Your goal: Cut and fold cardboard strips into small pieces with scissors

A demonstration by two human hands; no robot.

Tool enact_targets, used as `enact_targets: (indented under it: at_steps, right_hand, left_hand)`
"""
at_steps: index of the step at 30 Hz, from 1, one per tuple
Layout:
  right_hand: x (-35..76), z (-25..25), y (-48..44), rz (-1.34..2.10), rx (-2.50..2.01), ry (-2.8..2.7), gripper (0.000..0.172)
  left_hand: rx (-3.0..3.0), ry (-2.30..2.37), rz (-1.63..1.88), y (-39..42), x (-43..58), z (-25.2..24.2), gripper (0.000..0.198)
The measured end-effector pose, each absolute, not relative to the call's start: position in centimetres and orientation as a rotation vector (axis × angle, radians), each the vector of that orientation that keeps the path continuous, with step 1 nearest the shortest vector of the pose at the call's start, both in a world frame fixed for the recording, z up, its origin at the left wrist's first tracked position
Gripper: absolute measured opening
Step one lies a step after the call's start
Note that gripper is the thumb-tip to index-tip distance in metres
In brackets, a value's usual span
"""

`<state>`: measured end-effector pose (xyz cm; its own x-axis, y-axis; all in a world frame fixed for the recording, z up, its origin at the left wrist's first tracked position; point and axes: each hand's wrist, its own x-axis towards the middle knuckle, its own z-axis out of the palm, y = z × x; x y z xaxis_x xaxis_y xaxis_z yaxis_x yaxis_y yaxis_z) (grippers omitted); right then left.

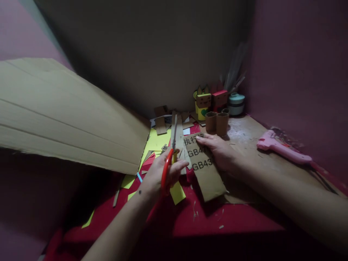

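My left hand (163, 168) grips a pair of scissors (166, 174) with red handles, its blades pointing up and away from me. In my right hand (217, 150) is a strip of brown cardboard (208, 181) printed with black characters and "GB" numbers. The thumb lies across the strip's upper face, while the other fingers are hidden behind it. The scissor blades stand just left of the strip, apart from it. Beneath my hands lie a long pale cardboard strip (177, 130) and yellow paper (160, 139).
A large cardboard sheet (70, 116) leans in from the left. Toward the back stand cardboard tubes (222, 125), a yellow figure (203, 105), a red figure (219, 98) and a light blue pot (236, 103). A pink glue gun (282, 146) lies at right. Scraps litter the red cloth (201, 221).
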<state>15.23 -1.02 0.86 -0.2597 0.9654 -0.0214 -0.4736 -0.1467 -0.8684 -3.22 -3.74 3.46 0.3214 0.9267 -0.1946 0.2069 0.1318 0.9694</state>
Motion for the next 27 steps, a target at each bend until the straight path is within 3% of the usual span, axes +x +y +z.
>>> enact_targets:
  at_steps: [6,12,21,27]
  right_hand:
    - [14.9,0.4,-0.2,1.555,-0.646,-0.629,0.001]
    - [15.1,0.0,1.1,1.424,-0.66,-0.377,0.01]
    - [15.6,0.3,0.9,1.465,-0.711,-0.394,0.016]
    - [15.9,0.6,0.5,1.559,-0.811,-0.438,0.018]
  left_hand:
    - [1.245,1.096,0.814,-5.0,-0.6,3.3,0.047]
    - [1.202,1.099,0.845,-5.3,-1.3,2.4,0.05]
    - [1.036,1.184,1.33,-3.9,-3.2,1.1,0.052]
    - [0.972,1.139,1.47,-3.9,-3.2,1.1,0.053]
